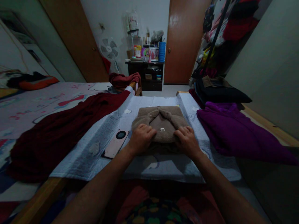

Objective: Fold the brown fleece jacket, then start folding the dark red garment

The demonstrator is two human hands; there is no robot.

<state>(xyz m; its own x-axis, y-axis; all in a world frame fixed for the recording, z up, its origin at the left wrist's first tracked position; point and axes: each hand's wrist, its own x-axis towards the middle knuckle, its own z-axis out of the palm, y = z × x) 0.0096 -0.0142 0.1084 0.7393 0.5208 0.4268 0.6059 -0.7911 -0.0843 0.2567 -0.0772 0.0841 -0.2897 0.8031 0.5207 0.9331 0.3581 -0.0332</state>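
A folded grey-brown fleece garment [161, 123] lies on the pale blue cloth [149, 171] in front of me, its collar at the far side and a small white label near its middle. My left hand [142, 138] grips its near left edge, fingers closed. At the near right edge, my right hand [188, 140] has its fingers closed on the same garment. The near edge is slightly raised, with dark shadow beneath it. A pink phone [115, 144] with a round black camera ring lies left of my left hand.
Dark red cloth [60, 130] spreads over the bed at left. On the right are a purple garment [238, 133] and a pile of dark clothes [219, 90]. A fan [109, 49] and a black cabinet [146, 76] stand at the back.
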